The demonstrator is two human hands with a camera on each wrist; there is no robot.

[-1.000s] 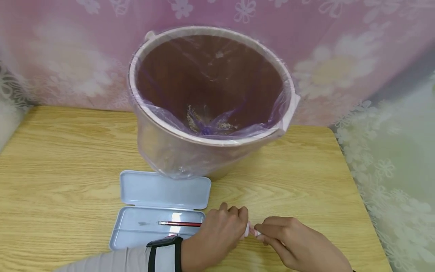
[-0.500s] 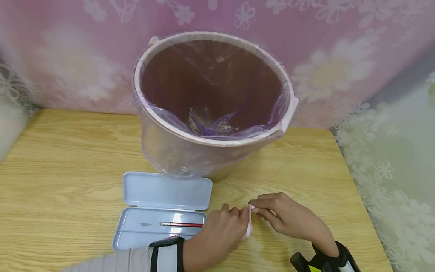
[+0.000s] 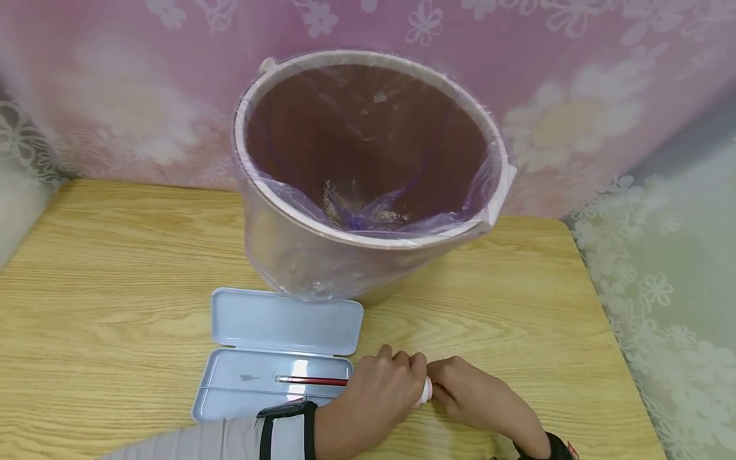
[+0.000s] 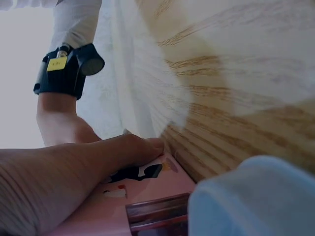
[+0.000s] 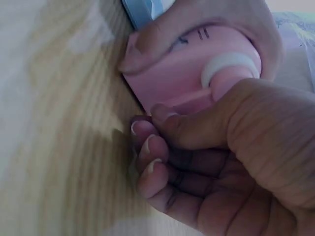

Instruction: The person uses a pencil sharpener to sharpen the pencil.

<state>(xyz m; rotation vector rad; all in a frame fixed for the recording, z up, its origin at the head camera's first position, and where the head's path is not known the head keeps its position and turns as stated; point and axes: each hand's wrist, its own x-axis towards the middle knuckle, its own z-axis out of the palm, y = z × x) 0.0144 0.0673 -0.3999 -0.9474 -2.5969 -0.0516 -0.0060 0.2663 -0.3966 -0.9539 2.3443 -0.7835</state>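
Observation:
A pink pencil sharpener with a crank (image 5: 189,102) lies mostly under my left hand (image 3: 382,396), which grips its body (image 5: 165,81). My right hand (image 3: 477,396) is at the sharpener's right end, its thumb and fingers curled at the end of the crank. In the head view only the sharpener's white and pink end (image 3: 427,390) shows between the hands. A red pencil (image 3: 313,381) points left from beneath my left hand, over the open light-blue pencil case (image 3: 215,396); its other end is hidden. The left wrist view shows the sharpener's printed pink side (image 4: 106,211).
Behind the case stands a large bin (image 3: 368,241) lined with a clear purplish bag, part of which hangs near the case's lid (image 3: 287,322). Wood-grain table (image 3: 126,255) surrounds them, with a floral pink cloth (image 3: 144,128) at the back.
My right hand first rose with the crank, then came back down and closer to the left hand. The left hand keeps its grip on the sharpener. The view has shifted slightly.

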